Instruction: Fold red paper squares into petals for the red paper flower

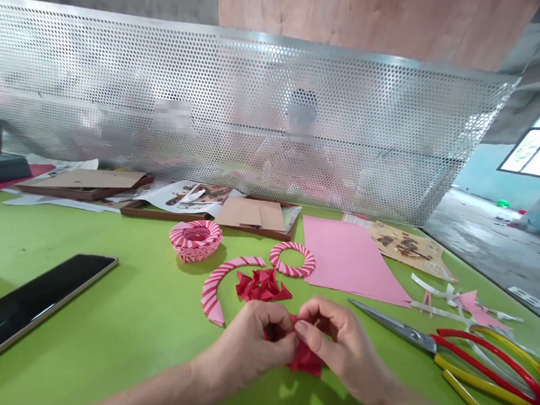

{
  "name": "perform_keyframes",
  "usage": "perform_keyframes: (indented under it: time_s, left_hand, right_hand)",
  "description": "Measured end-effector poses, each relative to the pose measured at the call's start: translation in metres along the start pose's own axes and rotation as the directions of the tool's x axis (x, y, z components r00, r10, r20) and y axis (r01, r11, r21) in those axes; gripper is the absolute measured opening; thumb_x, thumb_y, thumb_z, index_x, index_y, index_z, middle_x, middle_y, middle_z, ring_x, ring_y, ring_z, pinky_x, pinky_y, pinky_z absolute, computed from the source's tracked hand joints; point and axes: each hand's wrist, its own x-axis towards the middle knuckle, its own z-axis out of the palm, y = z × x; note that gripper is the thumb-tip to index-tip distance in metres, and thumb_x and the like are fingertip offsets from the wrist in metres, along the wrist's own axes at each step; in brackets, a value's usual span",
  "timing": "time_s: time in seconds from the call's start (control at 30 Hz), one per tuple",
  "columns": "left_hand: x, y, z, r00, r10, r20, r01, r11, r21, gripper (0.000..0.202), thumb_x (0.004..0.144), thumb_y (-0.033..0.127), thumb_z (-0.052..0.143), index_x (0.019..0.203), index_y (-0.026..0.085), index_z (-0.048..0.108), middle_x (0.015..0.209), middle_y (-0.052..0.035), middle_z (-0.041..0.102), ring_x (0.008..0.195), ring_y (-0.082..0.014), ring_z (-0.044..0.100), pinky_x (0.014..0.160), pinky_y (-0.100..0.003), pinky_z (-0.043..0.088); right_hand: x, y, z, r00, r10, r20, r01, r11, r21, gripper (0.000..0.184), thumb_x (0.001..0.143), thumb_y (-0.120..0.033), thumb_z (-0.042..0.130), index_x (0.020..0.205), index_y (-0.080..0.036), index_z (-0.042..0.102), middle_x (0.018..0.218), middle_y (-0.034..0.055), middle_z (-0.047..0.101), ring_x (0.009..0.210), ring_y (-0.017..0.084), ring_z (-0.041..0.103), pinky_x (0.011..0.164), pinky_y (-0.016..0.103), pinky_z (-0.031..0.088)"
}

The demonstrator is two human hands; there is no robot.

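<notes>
One folded piece of red paper sits pinched between the left hand and right hand, both closed on it with fingertips together, just above a green table. Near the hands lie a heap of small red paper folds, a curved pink-and-white folded paper strip, a matching paper ring and a round paper bowl. Also on the table: scissors with red and yellow handles to the right, a pink paper sheet beyond them, and a black tablet at left.
</notes>
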Motion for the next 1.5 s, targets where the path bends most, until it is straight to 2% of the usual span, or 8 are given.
perform_keyframes:
  time_s: [0.17, 0.27, 0.47, 0.7, 0.8, 0.93, 1.2, 1.5]
  left_hand:
    - [-0.002, 0.0, -0.005, 1.0, 0.011, 0.015, -0.01, 0.998, -0.064, 0.028, 0.077, 0.033, 0.046, 0.063, 0.011, 0.055, 0.054, 0.0021, 0.042, 0.051, -0.0091, 0.035, 0.047, -0.022, 0.026]
    - [-0.002, 0.001, -0.007, 1.0, 0.016, 0.011, -0.015, 0.996, -0.088, 0.034, 0.08, 0.037, 0.042, 0.06, 0.012, 0.054, 0.052, 0.0027, 0.041, 0.051, -0.0092, 0.035, 0.048, -0.021, 0.027]
    - [-0.003, 0.004, 0.002, 1.0, 0.027, 0.013, -0.025, 0.99, -0.139, 0.026, 0.077, 0.031, 0.048, 0.065, 0.011, 0.059, 0.054, 0.0019, 0.042, 0.051, -0.0089, 0.033, 0.046, -0.021, 0.024]
    - [-0.001, 0.001, 0.002, 0.999, 0.006, -0.051, -0.014, 0.986, -0.167, 0.02, 0.072, 0.022, 0.048, 0.056, 0.011, 0.056, 0.05, 0.0029, 0.04, 0.048, -0.0078, 0.031, 0.045, -0.021, 0.023]
    - [0.0, -0.001, 0.001, 1.0, 0.003, -0.012, -0.005, 0.985, -0.173, 0.019, 0.072, 0.019, 0.047, 0.057, 0.01, 0.056, 0.05, 0.0024, 0.041, 0.048, -0.0079, 0.032, 0.045, -0.021, 0.025]
    - [0.0, -0.002, 0.001, 1.0, 0.017, 0.005, -0.016, 0.985, -0.172, 0.019, 0.072, 0.018, 0.046, 0.059, 0.009, 0.057, 0.05, 0.0022, 0.042, 0.049, -0.008, 0.033, 0.046, -0.021, 0.026]
    - [-0.001, 0.0, 0.0, 1.0, -0.02, -0.019, 0.017, 0.984, -0.175, 0.017, 0.073, 0.022, 0.049, 0.064, 0.01, 0.057, 0.054, 0.002, 0.046, 0.05, -0.0077, 0.036, 0.046, -0.02, 0.027]
    - [-0.002, 0.004, -0.001, 0.995, -0.095, -0.03, 0.088, 0.979, -0.183, 0.021, 0.073, 0.029, 0.052, 0.064, 0.011, 0.058, 0.054, 0.0009, 0.051, 0.049, -0.0093, 0.041, 0.047, -0.021, 0.031]
  right_hand:
    - [0.003, 0.0, -0.001, 0.997, 0.009, -0.075, -0.001, 0.995, 0.097, 0.02, 0.081, -0.03, 0.05, 0.068, -0.014, 0.05, 0.058, -0.0038, 0.043, 0.052, 0.008, 0.037, 0.047, 0.019, 0.031]
    - [0.005, 0.0, -0.004, 0.992, 0.037, -0.123, -0.016, 0.986, 0.167, 0.02, 0.081, -0.03, 0.051, 0.068, -0.015, 0.05, 0.059, -0.0035, 0.045, 0.054, 0.008, 0.04, 0.05, 0.02, 0.034]
    - [0.005, -0.001, -0.001, 0.988, 0.022, -0.15, 0.001, 0.988, 0.153, 0.019, 0.08, -0.031, 0.052, 0.068, -0.016, 0.051, 0.061, -0.0029, 0.045, 0.055, 0.009, 0.039, 0.051, 0.02, 0.034]
    - [0.004, -0.003, -0.002, 0.996, 0.076, -0.05, -0.065, 0.979, 0.195, 0.017, 0.083, -0.03, 0.047, 0.078, -0.015, 0.053, 0.063, -0.0029, 0.045, 0.055, 0.009, 0.04, 0.051, 0.02, 0.033]
    - [0.003, -0.006, -0.003, 0.996, 0.089, -0.001, -0.088, 0.985, 0.146, 0.016, 0.081, -0.031, 0.05, 0.08, -0.015, 0.052, 0.065, -0.0022, 0.046, 0.055, 0.008, 0.04, 0.049, 0.02, 0.032]
    - [0.003, -0.006, -0.001, 1.0, 0.022, -0.017, -0.021, 0.999, 0.04, 0.017, 0.076, -0.029, 0.056, 0.069, -0.014, 0.052, 0.059, -0.0032, 0.044, 0.053, 0.009, 0.037, 0.048, 0.019, 0.031]
    - [0.005, -0.003, -0.001, 0.999, 0.008, -0.044, -0.005, 0.999, 0.049, 0.022, 0.082, -0.032, 0.047, 0.069, -0.015, 0.052, 0.061, -0.0023, 0.046, 0.055, 0.009, 0.039, 0.049, 0.019, 0.032]
    - [0.004, -0.002, -0.003, 0.997, -0.052, -0.06, 0.05, 0.998, -0.022, 0.006, 0.078, -0.02, 0.051, 0.078, -0.015, 0.055, 0.068, -0.0006, 0.054, 0.06, 0.011, 0.047, 0.055, 0.02, 0.039]
